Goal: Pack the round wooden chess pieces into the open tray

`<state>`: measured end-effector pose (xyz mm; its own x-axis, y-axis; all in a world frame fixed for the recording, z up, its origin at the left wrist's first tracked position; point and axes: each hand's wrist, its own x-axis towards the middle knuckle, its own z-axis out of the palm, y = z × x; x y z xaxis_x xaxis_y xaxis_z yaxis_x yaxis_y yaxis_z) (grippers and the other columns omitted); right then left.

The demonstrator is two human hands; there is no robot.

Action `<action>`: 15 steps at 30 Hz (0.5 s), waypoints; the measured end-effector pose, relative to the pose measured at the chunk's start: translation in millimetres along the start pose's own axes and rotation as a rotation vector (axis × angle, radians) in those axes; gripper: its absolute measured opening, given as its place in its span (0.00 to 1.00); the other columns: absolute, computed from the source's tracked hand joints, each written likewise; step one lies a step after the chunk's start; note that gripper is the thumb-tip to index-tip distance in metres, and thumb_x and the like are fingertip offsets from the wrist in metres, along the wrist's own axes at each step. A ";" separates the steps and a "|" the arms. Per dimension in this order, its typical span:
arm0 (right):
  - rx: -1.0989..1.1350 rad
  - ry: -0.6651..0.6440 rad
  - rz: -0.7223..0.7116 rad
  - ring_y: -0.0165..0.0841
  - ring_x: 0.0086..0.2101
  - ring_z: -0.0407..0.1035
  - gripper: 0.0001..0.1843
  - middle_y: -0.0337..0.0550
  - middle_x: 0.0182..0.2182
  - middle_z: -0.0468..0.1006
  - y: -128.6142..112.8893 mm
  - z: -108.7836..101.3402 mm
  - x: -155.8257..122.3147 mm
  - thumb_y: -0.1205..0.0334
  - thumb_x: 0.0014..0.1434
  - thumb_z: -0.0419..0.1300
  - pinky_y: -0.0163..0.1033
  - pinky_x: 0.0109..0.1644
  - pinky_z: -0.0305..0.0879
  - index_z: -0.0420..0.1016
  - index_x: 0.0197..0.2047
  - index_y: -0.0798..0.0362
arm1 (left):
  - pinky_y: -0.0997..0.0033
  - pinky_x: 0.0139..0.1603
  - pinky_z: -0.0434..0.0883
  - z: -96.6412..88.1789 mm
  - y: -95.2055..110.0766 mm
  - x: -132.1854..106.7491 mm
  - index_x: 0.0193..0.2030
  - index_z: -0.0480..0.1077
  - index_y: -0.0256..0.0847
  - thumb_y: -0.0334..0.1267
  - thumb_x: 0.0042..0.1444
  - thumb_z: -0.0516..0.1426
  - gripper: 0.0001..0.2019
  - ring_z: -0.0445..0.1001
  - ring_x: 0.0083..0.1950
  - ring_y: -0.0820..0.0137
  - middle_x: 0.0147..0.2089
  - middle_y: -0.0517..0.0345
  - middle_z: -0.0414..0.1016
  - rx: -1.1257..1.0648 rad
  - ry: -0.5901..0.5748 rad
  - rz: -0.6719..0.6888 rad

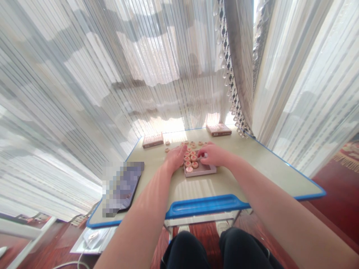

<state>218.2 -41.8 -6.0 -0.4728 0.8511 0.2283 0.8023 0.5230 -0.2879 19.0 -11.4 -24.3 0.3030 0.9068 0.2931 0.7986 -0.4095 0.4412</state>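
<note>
A shallow open box (200, 173) lies on the table, with several round Chinese chess pieces (193, 158) bearing red characters in its left part. My left hand (176, 156) rests against the box's left side, fingers stretched out and holding nothing. Over the right part of the box, my right hand (212, 154) bends down with thumb and index finger curled toward each other. What sits between those fingertips, if anything, cannot be made out. Beyond the box, loose chess pieces (193, 145) are scattered, partly hidden by both hands.
A closed flat box (153, 140) stands at the back left, another box (218, 129) at the back right. A dark tablet-like device (127, 186), partly blurred, lies at left. The pale table (269, 168) has a blue rim and front tray groove (206, 204). Curtains (157, 74) hang behind.
</note>
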 end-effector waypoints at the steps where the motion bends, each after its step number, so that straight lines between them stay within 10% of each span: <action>1: -0.009 0.041 0.014 0.37 0.40 0.65 0.15 0.42 0.34 0.77 1.0 0.9 0.6 0.64 0.48 0.57 0.39 0.50 0.58 0.76 0.40 0.51 | 0.63 0.54 0.63 0.8 -0.8 0.3 0.43 0.72 0.40 0.56 0.60 0.32 0.33 0.70 0.52 0.61 0.48 0.50 0.75 -0.005 0.006 -0.004; 7: -0.083 0.227 0.133 0.39 0.48 0.60 0.18 0.47 0.45 0.74 11.1 10.3 8.7 0.64 0.56 0.50 0.43 0.56 0.52 0.73 0.48 0.53 | 0.66 0.59 0.60 5.0 -5.9 3.2 0.45 0.72 0.38 0.48 0.62 0.38 0.26 0.67 0.56 0.65 0.53 0.50 0.72 -0.016 0.117 0.033; 15: 0.075 0.089 0.078 0.37 0.57 0.54 0.22 0.35 0.55 0.68 6.3 21.8 20.5 0.55 0.63 0.43 0.44 0.62 0.46 0.67 0.56 0.42 | 0.67 0.60 0.60 3.6 -4.4 4.3 0.47 0.72 0.41 0.46 0.63 0.36 0.26 0.67 0.56 0.67 0.52 0.54 0.73 0.019 0.014 0.072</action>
<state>205.5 -20.0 -23.5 -0.3729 0.8835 0.2834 0.8045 0.4600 -0.3758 18.6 -5.4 -28.0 0.3528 0.8735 0.3354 0.7848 -0.4714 0.4022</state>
